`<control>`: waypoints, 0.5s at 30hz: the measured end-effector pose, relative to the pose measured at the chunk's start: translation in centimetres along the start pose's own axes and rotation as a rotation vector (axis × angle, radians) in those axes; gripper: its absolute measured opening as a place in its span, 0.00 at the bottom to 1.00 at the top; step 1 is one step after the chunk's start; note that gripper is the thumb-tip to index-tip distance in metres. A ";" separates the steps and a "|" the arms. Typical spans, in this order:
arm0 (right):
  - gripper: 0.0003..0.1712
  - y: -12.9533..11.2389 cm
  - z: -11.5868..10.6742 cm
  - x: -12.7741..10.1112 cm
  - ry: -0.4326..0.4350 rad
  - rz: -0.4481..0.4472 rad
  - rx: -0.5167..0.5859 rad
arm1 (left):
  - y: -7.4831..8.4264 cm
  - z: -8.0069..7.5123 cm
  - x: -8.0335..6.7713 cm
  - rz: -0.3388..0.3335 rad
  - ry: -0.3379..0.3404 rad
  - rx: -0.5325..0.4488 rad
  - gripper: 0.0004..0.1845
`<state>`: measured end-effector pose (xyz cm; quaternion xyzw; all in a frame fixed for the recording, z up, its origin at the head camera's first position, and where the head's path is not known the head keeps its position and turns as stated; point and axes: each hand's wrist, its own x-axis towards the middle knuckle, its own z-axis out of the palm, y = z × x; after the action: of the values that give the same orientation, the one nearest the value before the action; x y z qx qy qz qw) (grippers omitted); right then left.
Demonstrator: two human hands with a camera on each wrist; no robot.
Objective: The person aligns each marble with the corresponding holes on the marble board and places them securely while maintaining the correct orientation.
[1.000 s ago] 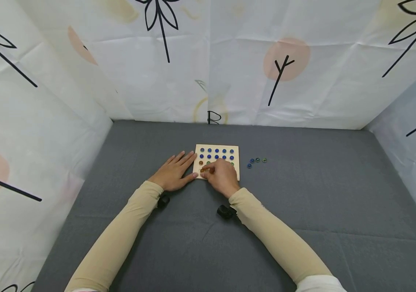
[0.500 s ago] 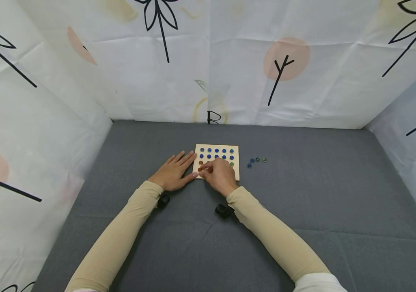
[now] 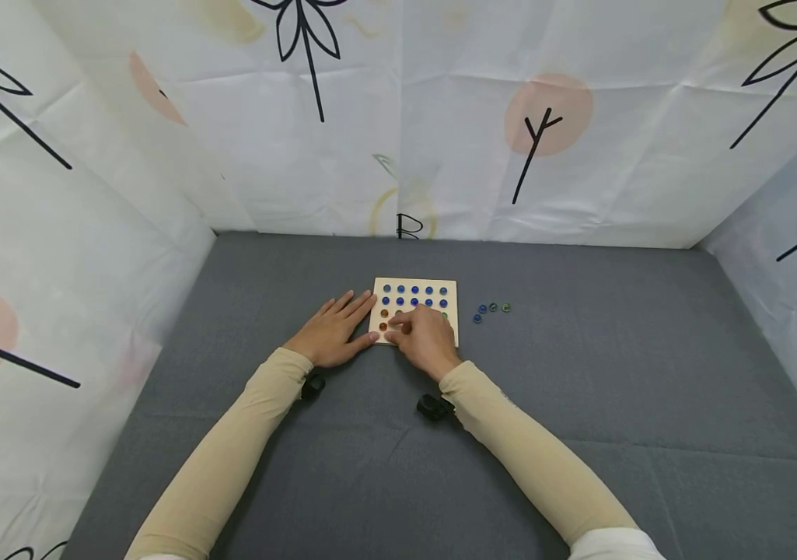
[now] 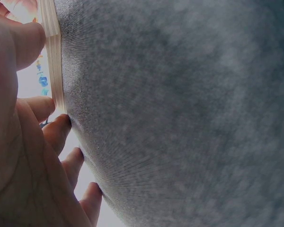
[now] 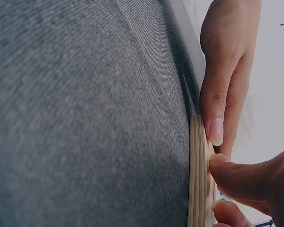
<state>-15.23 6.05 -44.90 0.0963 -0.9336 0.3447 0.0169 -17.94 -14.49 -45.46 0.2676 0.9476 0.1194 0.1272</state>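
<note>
A pale square wooden board [image 3: 451,295] lies on the grey cloth, with marbles seated in rows of holes. Its two far rows hold blue marbles [image 3: 415,290]. Green ones [image 3: 445,316] show partly behind the right hand in the row below. Two amber marbles sit one below the other at the left side, the nearer one [image 3: 383,327] just left of my right fingertips. My right hand [image 3: 428,338] hovers close over the board, thumb and index finger apart with nothing seen between them. My left hand [image 3: 328,338] lies spread, thumb and index fingertips on the board's left edge.
Several loose marbles [image 3: 493,307], blue and green, lie on the grey cloth [image 3: 580,350] right of the board. White printed fabric walls [image 3: 454,179] stand behind and at both sides. Each wrist bears a small black camera.
The right hand set the nearer amber marble into the board's left column, let go and drew back slightly right. The left hand stayed in place.
</note>
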 end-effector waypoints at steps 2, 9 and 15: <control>0.12 0.1 -0.1 -0.2 0.007 -0.003 0.002 | 0.1 0.0 0.0 -0.006 -0.005 0.001 0.39; 0.13 0.7 -0.7 -0.7 0.030 -0.036 -0.002 | 0.3 -0.2 -0.1 -0.010 -0.007 0.006 0.39; 0.12 1.5 -1.1 -1.0 0.043 -0.041 0.027 | 0.3 -0.4 -0.1 -0.013 -0.012 0.008 0.39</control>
<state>-14.54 8.09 -45.10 0.1083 -0.9262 0.3586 0.0428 -17.79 -14.36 -44.96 0.2626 0.9490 0.1134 0.1326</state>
